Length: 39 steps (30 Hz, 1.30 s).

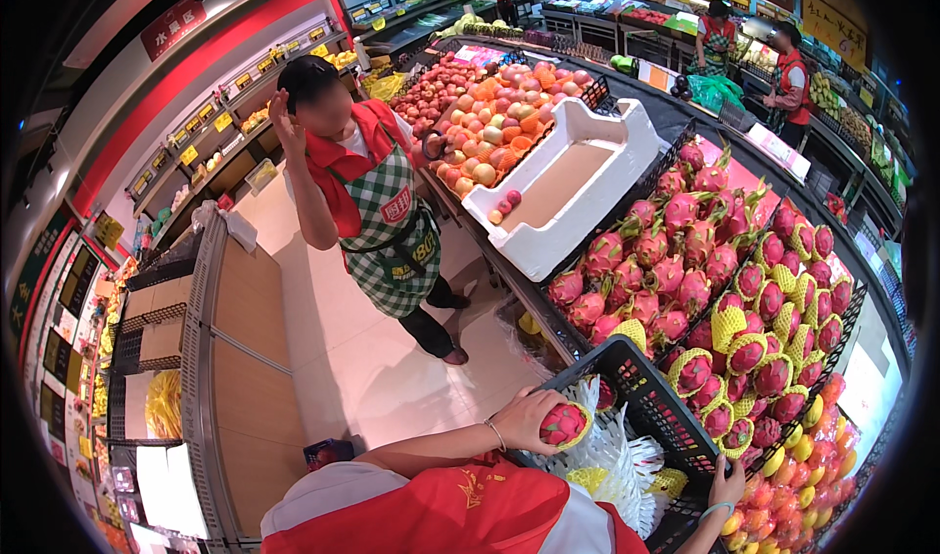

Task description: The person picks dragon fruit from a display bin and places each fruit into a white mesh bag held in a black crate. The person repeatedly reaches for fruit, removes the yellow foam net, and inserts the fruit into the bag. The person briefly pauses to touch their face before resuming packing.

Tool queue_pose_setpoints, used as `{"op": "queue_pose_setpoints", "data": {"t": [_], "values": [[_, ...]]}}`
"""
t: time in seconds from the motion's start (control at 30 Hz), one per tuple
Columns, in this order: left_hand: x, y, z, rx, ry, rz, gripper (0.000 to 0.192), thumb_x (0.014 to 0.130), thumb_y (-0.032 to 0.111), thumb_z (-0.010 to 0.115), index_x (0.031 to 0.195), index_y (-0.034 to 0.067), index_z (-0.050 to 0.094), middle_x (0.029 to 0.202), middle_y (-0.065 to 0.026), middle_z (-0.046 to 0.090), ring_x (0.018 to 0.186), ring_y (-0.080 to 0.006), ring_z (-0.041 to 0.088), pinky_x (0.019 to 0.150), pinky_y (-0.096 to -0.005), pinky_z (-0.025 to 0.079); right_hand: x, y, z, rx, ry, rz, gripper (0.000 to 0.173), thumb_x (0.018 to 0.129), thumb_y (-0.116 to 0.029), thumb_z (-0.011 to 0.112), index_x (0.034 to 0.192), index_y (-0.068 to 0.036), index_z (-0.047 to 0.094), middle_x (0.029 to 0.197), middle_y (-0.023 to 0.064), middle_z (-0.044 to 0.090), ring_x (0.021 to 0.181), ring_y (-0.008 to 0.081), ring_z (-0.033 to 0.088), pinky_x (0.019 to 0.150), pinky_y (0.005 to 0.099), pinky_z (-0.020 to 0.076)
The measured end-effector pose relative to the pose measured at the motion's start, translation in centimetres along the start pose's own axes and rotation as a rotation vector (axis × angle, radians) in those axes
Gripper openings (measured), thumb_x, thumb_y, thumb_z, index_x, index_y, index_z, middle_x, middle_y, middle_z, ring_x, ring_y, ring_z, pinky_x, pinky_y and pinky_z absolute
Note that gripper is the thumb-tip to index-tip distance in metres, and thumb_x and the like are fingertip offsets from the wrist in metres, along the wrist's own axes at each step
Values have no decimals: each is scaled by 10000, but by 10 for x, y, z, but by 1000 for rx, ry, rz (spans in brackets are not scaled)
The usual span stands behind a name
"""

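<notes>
My left hand (525,419) holds a dragon fruit (564,425) in a yellow foam net, above the near left side of a black plastic crate (646,381). My right hand (725,486) grips the crate's right rim. Inside the crate lie white foam nets (613,455), some yellow netting and another dragon fruit (604,394) near the far corner. Just beyond the crate, netted dragon fruits (771,375) fill a display bin. To their left is a bin of dragon fruits without nets (668,271), apart from one yellow-netted piece at its near edge.
A co-worker (382,201) in a checked apron stands in the aisle, one hand raised. A white foam box (529,249) with a few small red fruits rests beside the apples (485,135). Wrapped red and yellow fruits (789,491) lie at right. Shelving (250,378) borders the aisle. More people are farther back.
</notes>
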State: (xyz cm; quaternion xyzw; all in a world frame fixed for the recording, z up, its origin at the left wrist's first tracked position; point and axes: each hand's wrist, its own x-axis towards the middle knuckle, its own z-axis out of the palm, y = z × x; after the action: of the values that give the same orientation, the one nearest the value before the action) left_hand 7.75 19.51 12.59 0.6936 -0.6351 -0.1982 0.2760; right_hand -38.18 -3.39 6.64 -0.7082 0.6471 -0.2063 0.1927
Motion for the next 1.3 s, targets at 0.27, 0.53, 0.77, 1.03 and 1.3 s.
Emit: {"op": "queue_pose_setpoints", "data": {"t": [0.27,0.53,0.77,1.03,1.3], "values": [[-1,-1,1,-1,1,2,859,620,439,907,1320,114,532,1245,-122,623,1219,-312,600,1128,-489,367,0,0,0,-10,-2,1,483,996,-450,675,1038,29,718,954,206,711,896,363,675,824,431,517],[-1,-2,1,-4,-4,6,862,620,438,907,1328,126,528,1259,-110,626,1226,-302,605,1129,-503,367,0,0,0,-11,-10,14,482,998,-447,670,1042,31,717,967,205,714,912,367,677,844,432,518],[0,-1,0,2,-10,4,852,632,437,893,1329,112,526,1251,-123,622,1225,-306,602,1128,-496,370,0,2,1,0,-13,-2,473,1001,-441,667,1054,26,720,978,207,715,932,373,677,853,433,512],[0,0,0,7,-6,9,861,629,445,891,1329,105,522,1252,-130,619,1228,-311,599,1132,-502,366,-1,-3,-2,-13,-7,-5,466,1001,-434,668,1051,27,719,974,208,714,922,369,679,844,429,515],[0,-2,1,0,-18,-6,870,623,448,898,1332,115,521,1255,-119,617,1234,-304,596,1133,-511,354,-1,-3,-2,-10,-6,-5,456,1000,-423,674,1053,27,720,963,207,712,896,365,682,828,427,519]]}}
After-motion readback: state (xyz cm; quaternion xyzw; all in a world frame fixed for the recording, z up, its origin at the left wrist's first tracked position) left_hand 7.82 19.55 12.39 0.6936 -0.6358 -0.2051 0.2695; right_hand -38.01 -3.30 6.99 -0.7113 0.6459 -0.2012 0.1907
